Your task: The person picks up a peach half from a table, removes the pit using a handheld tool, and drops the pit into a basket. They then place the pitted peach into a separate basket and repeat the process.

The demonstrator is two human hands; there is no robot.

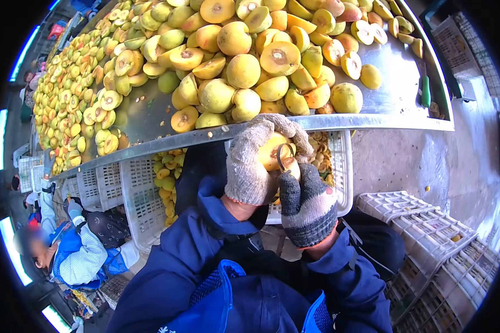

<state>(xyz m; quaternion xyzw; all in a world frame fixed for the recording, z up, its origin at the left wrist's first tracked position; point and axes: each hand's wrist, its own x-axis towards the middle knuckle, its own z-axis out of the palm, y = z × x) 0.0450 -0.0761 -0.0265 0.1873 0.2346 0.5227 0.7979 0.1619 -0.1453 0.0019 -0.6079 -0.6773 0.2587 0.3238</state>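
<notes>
My left hand (248, 166), in a soiled knitted glove, is wrapped round a cut yellow peach (270, 151) just in front of the table's edge. My right hand (310, 210), in a grey-and-white striped glove, grips a pitting tool with a thin curved metal loop (281, 157). The loop lies against the cut face of the peach. The fingers hide most of the tool's handle. Beyond my hands, many yellow peaches (238, 70), whole and halved, are heaped on the metal table (389, 94).
A green-handled tool (425, 91) lies at the table's right end. Beneath the table's edge, white plastic crates (140, 194) hold cut fruit. More crates (403, 213) are stacked at my right. Another person (83, 261) sits at the left by the table.
</notes>
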